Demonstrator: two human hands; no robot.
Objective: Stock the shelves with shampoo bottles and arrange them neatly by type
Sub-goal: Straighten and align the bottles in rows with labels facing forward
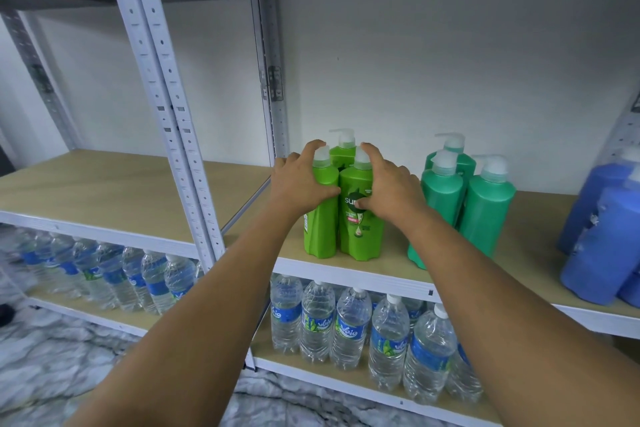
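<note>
Our left hand (pixel 300 184) and right hand (pixel 388 187) each clasp a bright green plastic pump-top shampoo bottle (pixel 360 218) — a hard shove could topple the one behind (pixel 341 151).

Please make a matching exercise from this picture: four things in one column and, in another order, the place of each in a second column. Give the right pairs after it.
Things:
1. bright green bottles
2. teal bottles
3. blue bottles
4. water bottles

Places:
A. on the lower shelf
B. at the right edge of the upper shelf
C. between both hands
D. middle group, untouched, right of the right hand

Pairs: 1-C, 2-D, 3-B, 4-A. The left hand grips the left bright green bottle.
</note>
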